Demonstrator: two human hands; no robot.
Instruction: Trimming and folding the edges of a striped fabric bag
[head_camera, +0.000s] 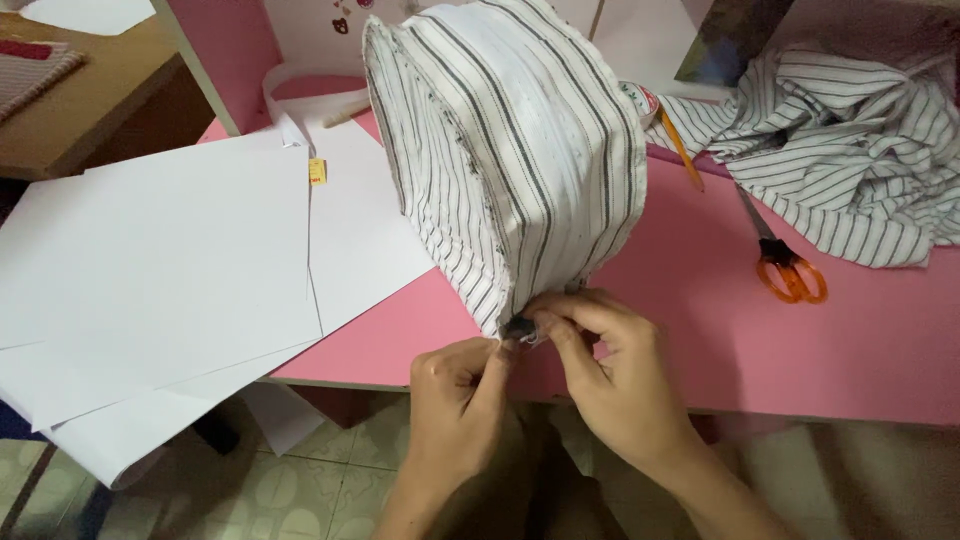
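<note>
A person's two hands meet at the lower edge of a striped fabric piece, white with dark lines, which stands up in a rounded, hat-like shape at the near edge of a pink surface. The left hand has its thumb and forefinger closed on the cloth's bottom corner, while the right hand curls its fingers shut around the same spot, where a small dark object, possibly a clip or pin, sits between the fingertips; the view is too tight there to tell what it is.

To the left of the fabric, several white paper sheets lie overlapping, some hanging past the edge of the surface. To the right, orange-handled scissors lie well apart from the hands, and an orange pencil rests just beside a heap of matching striped cloth at the far right. A wooden table stands at the upper left, and a tiled floor shows below.
</note>
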